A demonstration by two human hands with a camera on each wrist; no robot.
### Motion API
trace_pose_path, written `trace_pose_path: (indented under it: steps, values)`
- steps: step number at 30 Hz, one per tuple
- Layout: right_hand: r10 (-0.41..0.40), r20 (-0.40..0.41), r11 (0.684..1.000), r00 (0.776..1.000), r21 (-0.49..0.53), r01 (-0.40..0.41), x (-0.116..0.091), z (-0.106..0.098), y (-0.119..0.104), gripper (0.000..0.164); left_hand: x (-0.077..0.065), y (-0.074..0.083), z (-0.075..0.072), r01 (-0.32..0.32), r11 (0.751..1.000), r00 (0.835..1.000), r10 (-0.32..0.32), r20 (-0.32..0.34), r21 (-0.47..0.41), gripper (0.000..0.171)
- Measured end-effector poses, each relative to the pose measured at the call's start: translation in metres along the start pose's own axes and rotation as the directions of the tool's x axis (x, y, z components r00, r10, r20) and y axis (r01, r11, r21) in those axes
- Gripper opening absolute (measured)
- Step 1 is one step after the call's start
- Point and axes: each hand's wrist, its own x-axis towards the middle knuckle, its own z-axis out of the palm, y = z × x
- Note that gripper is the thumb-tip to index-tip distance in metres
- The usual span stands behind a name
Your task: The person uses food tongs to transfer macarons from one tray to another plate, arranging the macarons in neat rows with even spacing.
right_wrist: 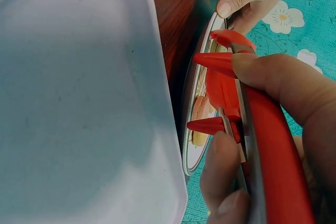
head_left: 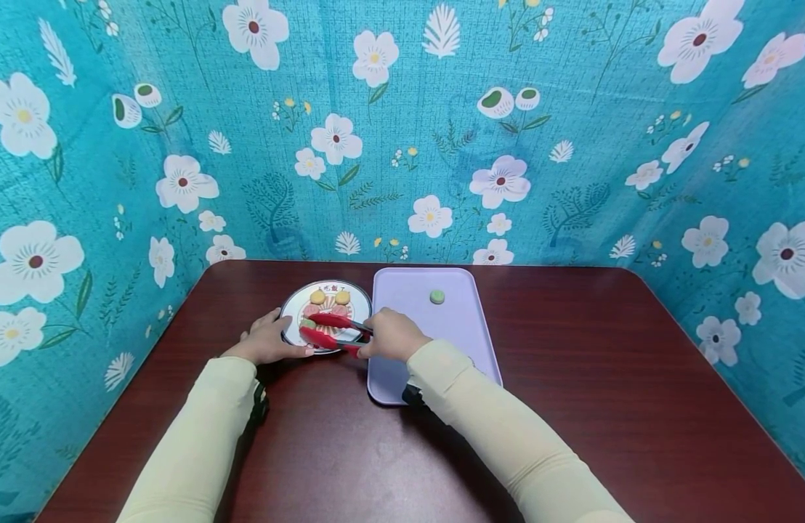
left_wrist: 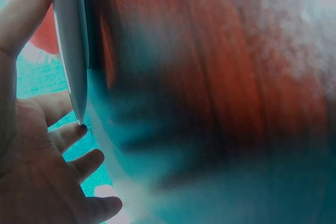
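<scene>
At the table's left, my left hand [head_left: 267, 341] holds the rim of a white plate [head_left: 358, 294] with a dark edge. Its thumb is at the near rim and the fingers spread along the left side. My right hand [head_left: 394, 334] grips red-tipped tongs [right_wrist: 273, 150] reaching over the plate from the right. Between the tong heads shows a green round piece [head_left: 307, 323], low over the plate. Two yellow round pieces [head_left: 318, 297] and pink ones [head_left: 340, 310] lie on the plate, partly hidden by the tongs.
A lilac tray [head_left: 402, 290] lies right of the plate, under my right wrist. One green round piece [head_left: 437, 296] sits near its far end. A blue flowered cloth [head_left: 402, 131] hangs behind the dark wooden table [head_left: 572, 363].
</scene>
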Motion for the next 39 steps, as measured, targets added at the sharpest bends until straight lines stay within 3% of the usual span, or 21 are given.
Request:
trace_pose_path:
  steps: [39]
  values:
    - [0.005, 0.021, 1.0, 1.0, -0.007, -0.004, 0.0067, 0.0025, -0.0065, 0.025, 0.0012, -0.0002, 0.0004, 0.002, 1.0, 1.0, -0.002, -0.003, -0.014, 0.106]
